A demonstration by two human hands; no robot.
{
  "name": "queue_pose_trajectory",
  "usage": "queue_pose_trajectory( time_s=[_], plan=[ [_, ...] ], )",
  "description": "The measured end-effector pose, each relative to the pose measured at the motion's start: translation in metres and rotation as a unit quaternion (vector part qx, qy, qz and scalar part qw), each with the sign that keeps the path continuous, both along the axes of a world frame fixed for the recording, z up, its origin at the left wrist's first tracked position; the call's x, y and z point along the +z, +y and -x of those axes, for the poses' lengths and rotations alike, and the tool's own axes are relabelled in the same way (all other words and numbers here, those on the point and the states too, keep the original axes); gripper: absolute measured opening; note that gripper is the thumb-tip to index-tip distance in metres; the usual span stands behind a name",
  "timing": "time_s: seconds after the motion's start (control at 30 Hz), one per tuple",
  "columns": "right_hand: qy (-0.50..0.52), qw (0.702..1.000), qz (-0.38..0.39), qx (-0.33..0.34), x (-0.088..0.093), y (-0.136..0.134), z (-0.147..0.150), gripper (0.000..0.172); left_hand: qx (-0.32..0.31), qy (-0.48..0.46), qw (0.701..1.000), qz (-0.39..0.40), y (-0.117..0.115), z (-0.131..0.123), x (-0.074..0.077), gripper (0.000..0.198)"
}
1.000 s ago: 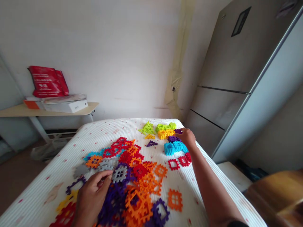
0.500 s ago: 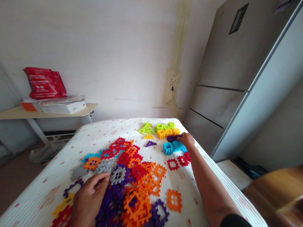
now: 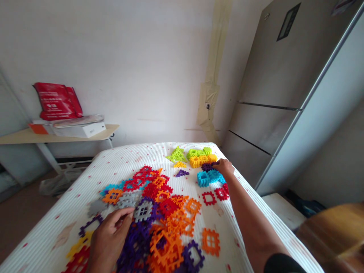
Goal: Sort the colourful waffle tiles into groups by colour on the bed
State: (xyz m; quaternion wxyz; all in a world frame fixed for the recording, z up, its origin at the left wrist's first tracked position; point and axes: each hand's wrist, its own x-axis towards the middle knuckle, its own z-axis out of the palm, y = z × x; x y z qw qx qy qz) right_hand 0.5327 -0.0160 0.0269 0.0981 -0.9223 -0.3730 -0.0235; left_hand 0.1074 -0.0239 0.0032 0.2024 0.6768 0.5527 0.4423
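At the left edge of the pile, my left hand [image 3: 109, 237] has thumb and forefinger pinched beside a grey window-shaped piece [image 3: 143, 211]; what the fingertips grip is too small to make out. My right hand [image 3: 224, 167] reaches to the far right, its fingers on the dark purple pieces [image 3: 207, 167]. These lie between a yellow row [image 3: 202, 160] and a light blue row [image 3: 209, 177]. Lime green pieces [image 3: 196, 153] are behind the yellow row. Orange pieces [image 3: 166, 250] and purple pieces [image 3: 133, 242] fill the near part of the pile.
Red square pieces [image 3: 209, 198] lie beside my right forearm. A small purple triangle [image 3: 182, 173] and a yellow triangle [image 3: 180, 164] rest mid-table. A side table [image 3: 17, 138] with a red bag [image 3: 58, 101] stands left, a fridge [image 3: 267, 83] right.
The whole view has shifted slightly, with things appearing a little further right. Both hands stay at the same pieces, with no clear movement of their own.
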Motion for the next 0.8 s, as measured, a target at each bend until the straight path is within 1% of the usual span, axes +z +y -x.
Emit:
queue_pose_trajectory(
  time_s=[0.07, 0.13, 0.2, 0.27, 0.37, 0.43, 0.5, 0.63, 0.73, 0.8],
  plan=[
    [0.000, 1.000, -0.017, 0.003, 0.003, -0.003, -0.001, 0.045, -0.009, -0.007, 1.000, 0.014, 0.001, 0.001, -0.001, 0.021],
    [-0.013, 0.999, -0.044, 0.024, 0.006, -0.009, -0.003, 0.044, -0.009, -0.011, 1.000, 0.020, 0.002, 0.002, -0.003, 0.021],
    [-0.027, 0.994, -0.068, 0.087, 0.008, -0.017, -0.006, 0.039, -0.007, -0.015, 1.000, 0.024, 0.002, 0.002, -0.004, 0.022],
    [-0.029, 0.982, -0.077, 0.169, 0.009, -0.025, -0.007, 0.039, -0.006, -0.017, 0.999, 0.027, 0.003, 0.001, -0.004, 0.024],
    [-0.009, 0.960, -0.057, 0.276, 0.008, -0.037, -0.004, 0.053, -0.003, -0.017, 0.999, 0.037, 0.002, 0.000, -0.004, 0.026],
    [0.004, 0.950, -0.033, 0.311, 0.007, -0.041, 0.001, 0.062, 0.000, -0.015, 0.999, 0.045, 0.003, 0.000, -0.004, 0.027],
    [0.007, 0.948, -0.009, 0.318, 0.006, -0.043, 0.006, 0.067, 0.001, -0.015, 0.999, 0.050, 0.003, 0.000, -0.005, 0.028],
    [0.001, 0.954, 0.016, 0.298, 0.003, -0.041, 0.012, 0.069, 0.005, -0.011, 0.999, 0.053, 0.004, 0.002, -0.006, 0.028],
    [0.001, 0.952, 0.000, 0.305, -0.002, -0.039, 0.008, 0.068, 0.005, -0.008, 0.999, 0.049, 0.003, 0.002, -0.005, 0.027],
    [0.015, 0.943, -0.026, 0.332, -0.007, -0.038, 0.003, 0.068, 0.006, -0.008, 0.999, 0.048, 0.002, 0.001, -0.003, 0.027]
  ],
)
